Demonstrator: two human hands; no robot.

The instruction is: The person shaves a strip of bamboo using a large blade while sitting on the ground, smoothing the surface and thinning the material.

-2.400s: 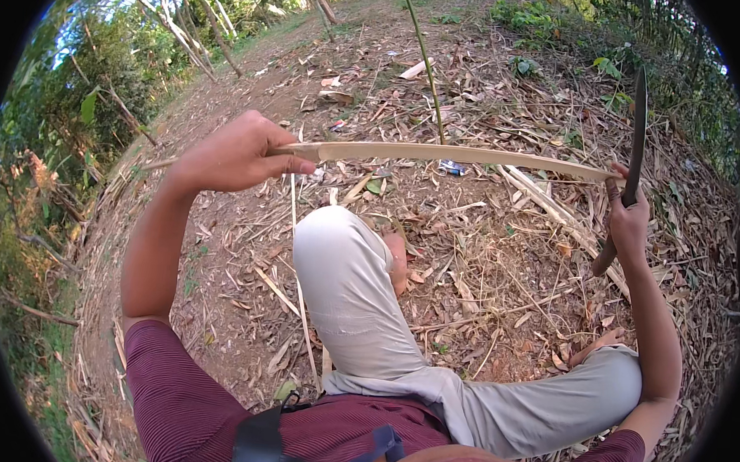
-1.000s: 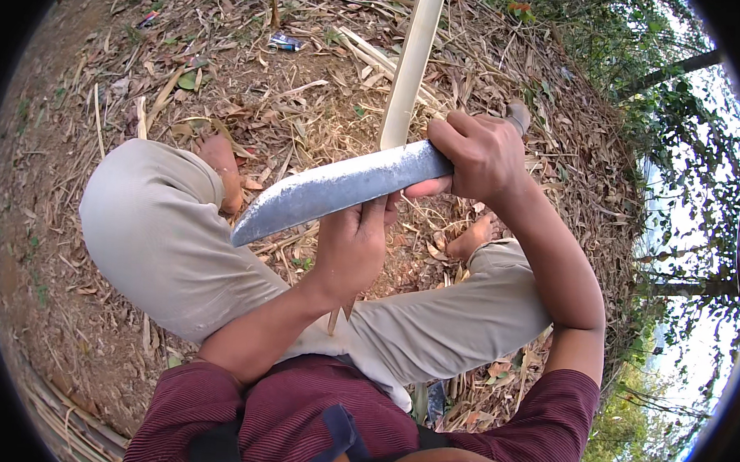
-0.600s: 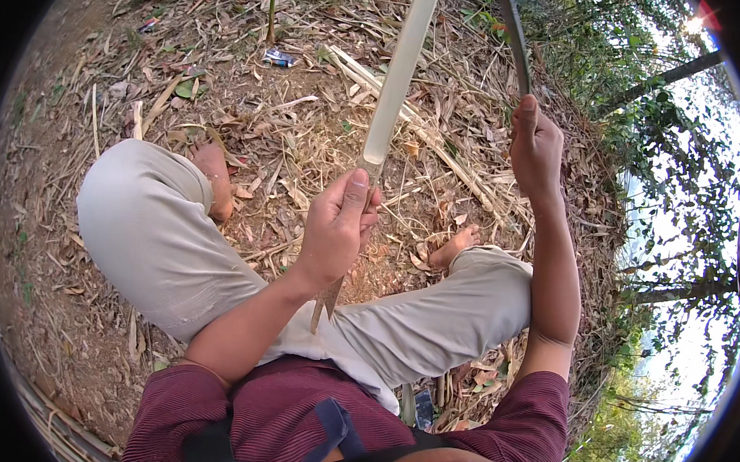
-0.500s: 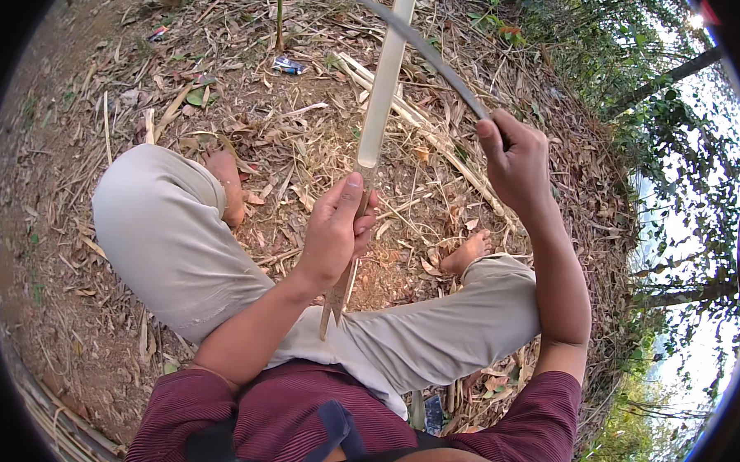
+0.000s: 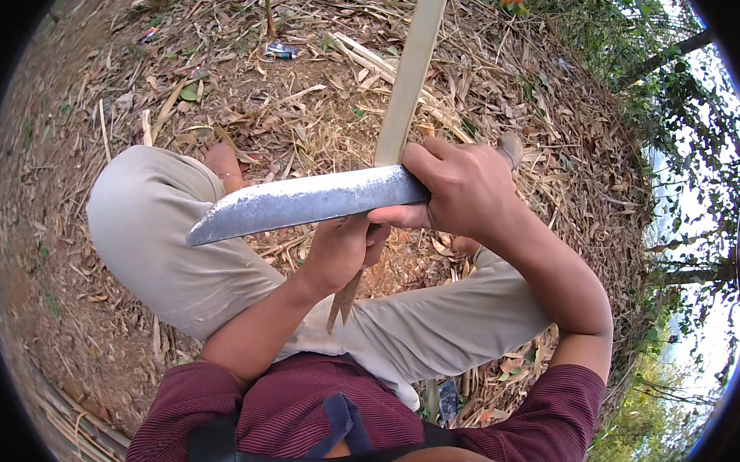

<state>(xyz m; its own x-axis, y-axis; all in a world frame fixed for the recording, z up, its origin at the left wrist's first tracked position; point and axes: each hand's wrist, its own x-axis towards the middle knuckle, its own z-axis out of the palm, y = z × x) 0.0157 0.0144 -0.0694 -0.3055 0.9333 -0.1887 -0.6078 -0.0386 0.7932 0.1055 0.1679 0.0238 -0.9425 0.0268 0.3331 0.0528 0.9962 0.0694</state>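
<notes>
My left hand (image 5: 338, 250) is closed around a long pale strip of split bamboo (image 5: 411, 76), low on its length. Past my fist the strip runs up and away toward the top edge; its forked brown end sticks out below, over my lap. In my right hand (image 5: 463, 181) is a machete (image 5: 305, 202), its broad blade lying crosswise over the strip and pointing left. The blade covers part of my left hand and of the strip. Its handle end shows behind my right hand, whose fingers bend over the blade's base, close to the strip.
I sit with knees apart, left knee (image 5: 144, 213) under the blade's tip side. Dry leaves and shavings cover the ground around a bare foot (image 5: 220, 160). Split bamboo pieces (image 5: 365, 57) lie ahead, near a thin upright stem (image 5: 268, 12) and a small blue packet (image 5: 281, 51). Trees stand at right.
My right hand has come down and left, bringing the machete from raised and edge-on to broadside across the bamboo strip. The strip's far end has tilted right; my left hand keeps its hold.
</notes>
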